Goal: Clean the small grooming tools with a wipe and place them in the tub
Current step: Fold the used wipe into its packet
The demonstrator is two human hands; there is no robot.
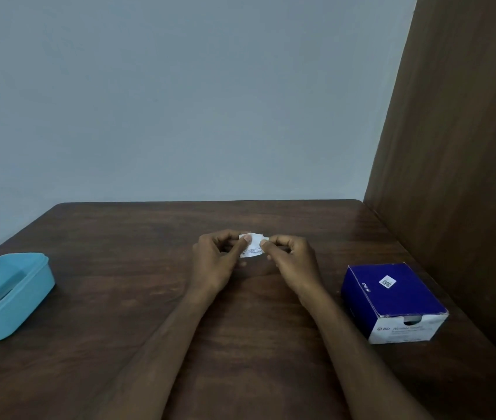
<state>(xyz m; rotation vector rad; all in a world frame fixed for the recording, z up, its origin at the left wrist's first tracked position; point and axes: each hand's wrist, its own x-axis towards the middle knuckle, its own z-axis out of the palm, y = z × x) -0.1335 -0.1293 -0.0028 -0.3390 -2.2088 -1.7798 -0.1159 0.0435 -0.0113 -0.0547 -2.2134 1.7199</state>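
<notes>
A small white wipe packet (252, 247) with fine print is held above the middle of the dark wooden table (137, 237). My left hand (217, 262) pinches its left top edge between thumb and fingers. My right hand (290, 262) pinches its right top edge the same way. A light blue plastic tub (33, 295) stands at the table's left edge, partly cut off by the frame. No grooming tools are in view.
A blue and white box of alcohol swabs (392, 301) sits on the right side of the table, its dispensing slot facing me. A brown wooden panel (458, 147) rises along the table's right side. A plain grey wall is behind.
</notes>
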